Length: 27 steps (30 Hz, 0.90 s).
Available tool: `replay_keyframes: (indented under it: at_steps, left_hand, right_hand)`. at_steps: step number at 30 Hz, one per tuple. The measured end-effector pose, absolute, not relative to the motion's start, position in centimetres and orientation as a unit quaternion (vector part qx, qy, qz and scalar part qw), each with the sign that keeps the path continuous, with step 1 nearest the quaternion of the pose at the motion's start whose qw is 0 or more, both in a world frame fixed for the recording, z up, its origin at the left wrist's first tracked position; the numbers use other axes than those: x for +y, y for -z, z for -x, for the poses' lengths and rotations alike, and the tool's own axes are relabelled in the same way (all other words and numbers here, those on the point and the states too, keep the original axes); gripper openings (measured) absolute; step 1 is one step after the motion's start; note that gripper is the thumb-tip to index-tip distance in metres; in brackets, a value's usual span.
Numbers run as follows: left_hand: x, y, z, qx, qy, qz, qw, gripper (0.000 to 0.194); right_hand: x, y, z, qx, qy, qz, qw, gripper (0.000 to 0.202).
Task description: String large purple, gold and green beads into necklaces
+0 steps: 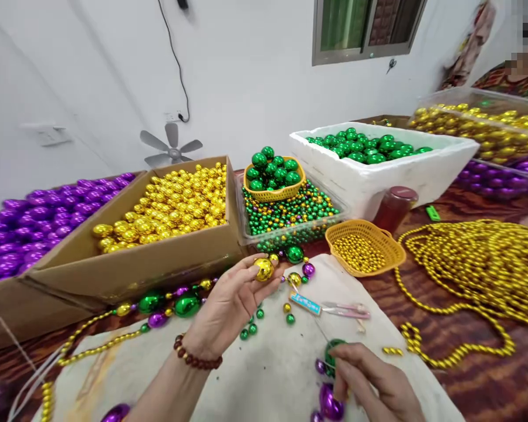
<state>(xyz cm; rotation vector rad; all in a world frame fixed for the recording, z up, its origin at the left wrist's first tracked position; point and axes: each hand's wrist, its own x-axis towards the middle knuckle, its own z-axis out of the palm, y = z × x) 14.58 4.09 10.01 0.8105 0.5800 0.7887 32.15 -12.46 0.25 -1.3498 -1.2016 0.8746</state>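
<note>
My left hand (242,293), with a brown bead bracelet (198,355) at the wrist, pinches a large gold bead (264,269) above the white cloth (273,375). Just beyond its fingertips lie beads of the strand, among them a green bead (295,254) and a purple bead (308,269). My right hand (374,381) is closed on a thin string (322,329) beside a dark green bead (333,351), partly hidden by the fingers. Below that hang purple beads (331,401). Between the hands are a blue-labelled tag or tool (305,303) and pink-handled scissors (347,310).
Cardboard boxes hold purple beads (39,223) and gold beads (176,205). Behind stand a clear tub (290,228), a small yellow basket (365,266), a white foam box (378,176) and a red-lidded jar (393,208). Gold bead chains (475,275) pile at right; a person (514,76) sits beyond.
</note>
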Motion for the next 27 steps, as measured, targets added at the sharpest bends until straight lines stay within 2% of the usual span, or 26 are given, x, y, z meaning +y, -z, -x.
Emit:
replay_keyframes:
  at_steps: [4, 8, 21, 27]
  left_hand:
    - [2.5, -7.2, -16.3, 0.281, -0.376, -0.241, 0.849, 0.013]
    - [2.2, -6.6, -16.9, 0.309, -0.383, -0.188, 0.85, 0.013]
    - [1.1, -6.3, -16.8, 0.275, -0.417, -0.265, 0.825, 0.015]
    - [-0.4, -6.9, -17.2, 0.261, -0.426, -0.33, 0.801, 0.026]
  right_hand:
    - [-13.8, 1.0, -31.0, -0.507, -0.368, 0.568, 0.534, 0.026]
    - [-14.5, 1.6, -30.4, -0.485, -0.362, 0.575, 0.551, 0.024]
    - [-14.5, 2.3, -29.7, -0.448, -0.388, 0.58, 0.558, 0.026]
    - [-13.6, 2.9, -29.3, -0.449, -0.384, 0.573, 0.568, 0.027]
